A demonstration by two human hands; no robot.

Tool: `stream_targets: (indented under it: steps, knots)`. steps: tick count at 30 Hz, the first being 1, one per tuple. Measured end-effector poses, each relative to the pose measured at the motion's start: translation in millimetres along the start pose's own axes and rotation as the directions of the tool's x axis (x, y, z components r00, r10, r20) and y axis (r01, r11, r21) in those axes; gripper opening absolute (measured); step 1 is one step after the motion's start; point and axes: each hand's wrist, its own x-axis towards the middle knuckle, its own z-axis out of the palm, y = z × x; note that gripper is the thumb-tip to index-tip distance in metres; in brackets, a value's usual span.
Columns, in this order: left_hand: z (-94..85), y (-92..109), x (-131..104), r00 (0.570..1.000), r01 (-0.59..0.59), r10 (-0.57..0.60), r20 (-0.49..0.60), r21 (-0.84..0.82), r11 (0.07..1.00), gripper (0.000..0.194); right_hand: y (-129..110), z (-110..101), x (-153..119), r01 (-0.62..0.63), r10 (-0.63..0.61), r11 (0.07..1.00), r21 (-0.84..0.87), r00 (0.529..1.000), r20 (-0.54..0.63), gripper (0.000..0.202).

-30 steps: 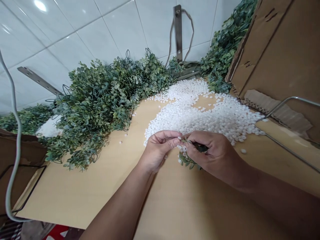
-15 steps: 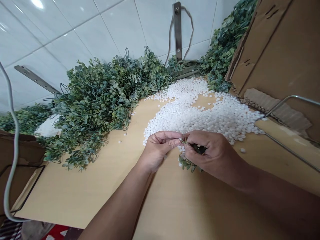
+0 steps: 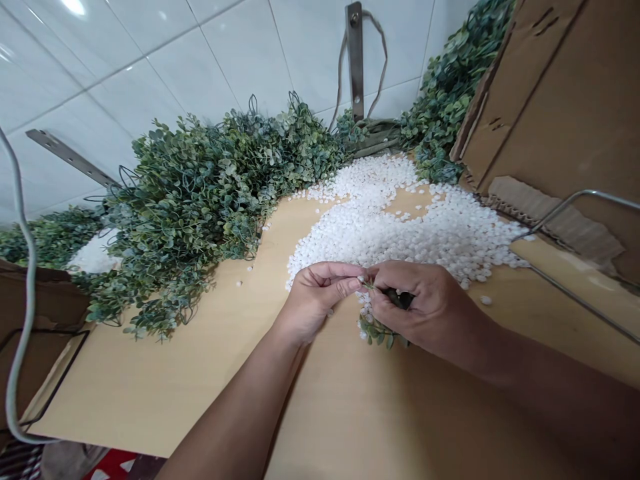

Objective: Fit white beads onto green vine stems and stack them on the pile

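My right hand [image 3: 427, 300] is closed around a leafy green sprig [image 3: 381, 332], whose leaves hang below the palm and show dark between the fingers. Thumb and index finger of my left hand [image 3: 320, 290] pinch a small white piece [image 3: 361, 279] at the sprig's thin stem tip. The fingertips of both hands meet there and partly hide it. Just beyond the hands spreads a heap of small white round pieces [image 3: 380, 230] on the tan tabletop [image 3: 340, 400].
A large pile of green leafy sprigs [image 3: 200, 193] lies at the back left, with more greenery [image 3: 455, 73] at the back right. Cardboard [image 3: 565, 113] stands at the right beside a bent metal rod [image 3: 585, 300]. A pale cable [image 3: 27, 300] hangs at the left.
Leaves below my right hand have shifted very slightly. Both hands keep nearly the same position and hold.
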Motion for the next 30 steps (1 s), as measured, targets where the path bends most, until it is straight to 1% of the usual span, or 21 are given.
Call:
stream_targets:
  steps: [4, 8, 12, 15, 20, 23, 27, 30]
  knots:
    - [-0.6, 1.9, -1.0, 1.000, -0.023, 0.022, 0.015, 0.063, 0.998, 0.015, 1.1, 0.4, -1.1, -0.016, 0.016, 1.000, 0.015, 1.000, 0.006, 0.021]
    - [-0.6, 6.9, -2.0, 0.995, -0.087, 0.079, 0.054, 0.164, 0.983, 0.011, 1.0, 0.8, -3.4, -0.048, 0.046, 0.997, 0.063, 0.998, 0.033, 0.022]
    - [-1.4, 7.4, -2.3, 0.991, -0.112, 0.093, 0.091, 0.225, 0.968, 0.008, -0.2, 0.3, -3.3, -0.103, 0.096, 0.990, 0.100, 0.993, 0.068, 0.021]
    - [-2.4, 4.5, -1.9, 0.990, -0.116, 0.095, 0.100, 0.231, 0.966, 0.007, -0.6, 0.3, -2.0, -0.122, 0.114, 0.986, 0.110, 0.990, 0.079, 0.021]
    - [-2.8, 2.7, -1.0, 0.993, -0.106, 0.093, 0.079, 0.180, 0.978, 0.010, 0.5, 1.1, -2.5, -0.082, 0.074, 0.990, 0.111, 0.994, 0.077, 0.021]
    - [-3.0, 3.4, -0.8, 0.994, -0.094, 0.082, 0.076, 0.170, 0.981, 0.011, 0.7, 1.1, -3.3, -0.079, 0.069, 0.991, 0.112, 0.994, 0.088, 0.021]
    - [-3.5, 2.9, -0.9, 0.994, -0.092, 0.079, 0.079, 0.179, 0.980, 0.012, 0.3, 1.4, -2.8, -0.104, 0.093, 0.987, 0.121, 0.991, 0.095, 0.021]
    - [-3.6, 2.2, -1.2, 0.993, -0.090, 0.075, 0.090, 0.182, 0.979, 0.012, -0.1, 1.5, -2.1, -0.158, 0.145, 0.980, 0.121, 0.983, 0.110, 0.021]
